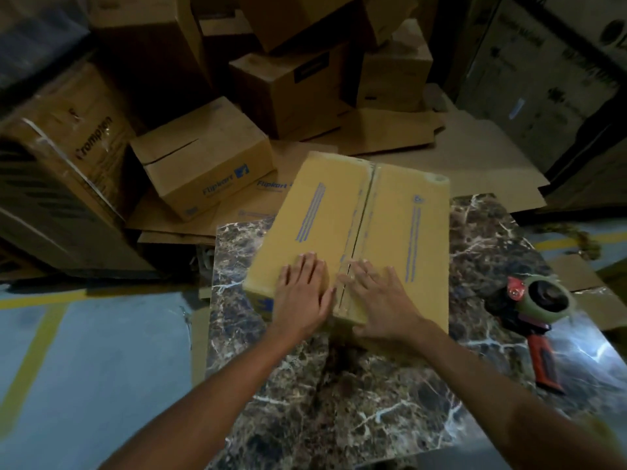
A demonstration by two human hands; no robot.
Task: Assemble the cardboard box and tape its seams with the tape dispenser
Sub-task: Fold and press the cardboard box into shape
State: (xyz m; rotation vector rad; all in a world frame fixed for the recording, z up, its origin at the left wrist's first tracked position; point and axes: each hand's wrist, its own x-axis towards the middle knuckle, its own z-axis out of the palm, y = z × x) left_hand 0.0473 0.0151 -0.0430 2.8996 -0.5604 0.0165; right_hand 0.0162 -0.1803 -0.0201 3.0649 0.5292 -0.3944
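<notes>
Closed cardboard box (339, 232) on marble tabletop (339, 401), long axis and taped centre seam (359, 225) running away from the viewer. Left hand (302, 293) and right hand (380, 296) press flat, fingers spread, flanking the seam's near end. Tape dispenser (539, 320) lies right, handle nearward.

The single view comes from a wide-angle camera on the person's head, looking forward and steeply down onto the dark veined marble worktop (373, 401). It is near enough that both bare forearms run in from the near edge to the left hand (302, 293) and right hand (380, 300) at mid-frame. The yellow-brown cardboard box (322, 215) fills the centre, the red-handled tape dispenser (539, 317) sits at the right, and stacked brown cartons (203, 164) bend across the far edge.
</notes>
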